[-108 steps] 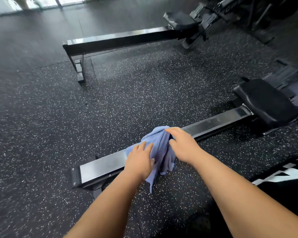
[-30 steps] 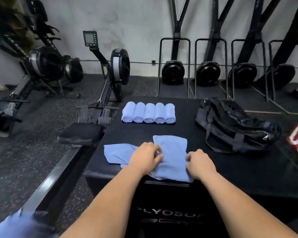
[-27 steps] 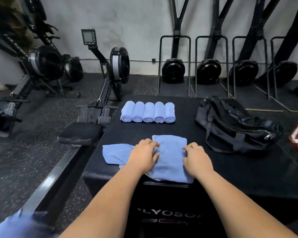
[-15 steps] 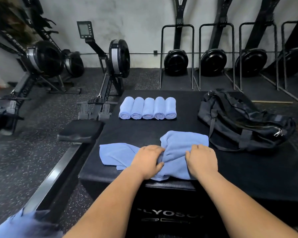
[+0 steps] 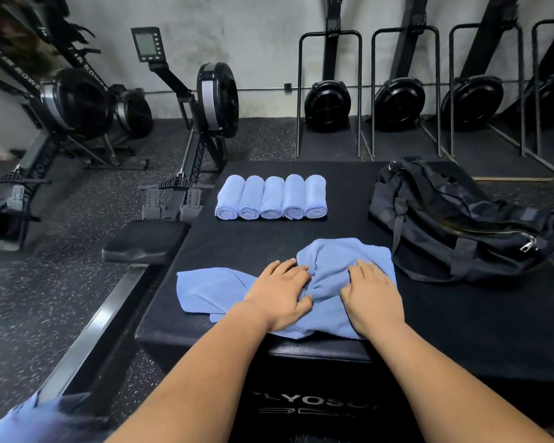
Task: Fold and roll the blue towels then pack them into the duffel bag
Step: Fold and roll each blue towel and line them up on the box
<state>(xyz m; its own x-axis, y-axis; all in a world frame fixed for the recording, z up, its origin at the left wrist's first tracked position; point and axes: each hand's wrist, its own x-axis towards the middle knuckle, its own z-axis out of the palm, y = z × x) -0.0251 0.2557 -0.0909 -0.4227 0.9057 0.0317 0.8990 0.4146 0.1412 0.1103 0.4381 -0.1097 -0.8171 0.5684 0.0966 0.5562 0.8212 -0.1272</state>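
Observation:
A loose blue towel (image 5: 336, 254) lies crumpled on the near part of a black plyo box (image 5: 461, 318), one flap spread flat to the left. My left hand (image 5: 279, 294) grips a bunched fold near the towel's middle, fingers and thumb curled into the cloth. My right hand (image 5: 373, 294) rests flat on the towel's right half. Several rolled blue towels (image 5: 271, 198) lie side by side at the back of the box. The black duffel bag (image 5: 454, 219) sits on the box's right side, its zipper partly open.
A rowing machine with its seat (image 5: 146, 239) and rail runs along the box's left side. Another blue towel (image 5: 23, 420), blurred, lies at the bottom left. More rowers stand upright against the back wall (image 5: 330, 100).
Earlier both hands held a towel over a rower rail; now they work at the box. In the last second the towel's right part has bunched up and slid right, towards the bag.

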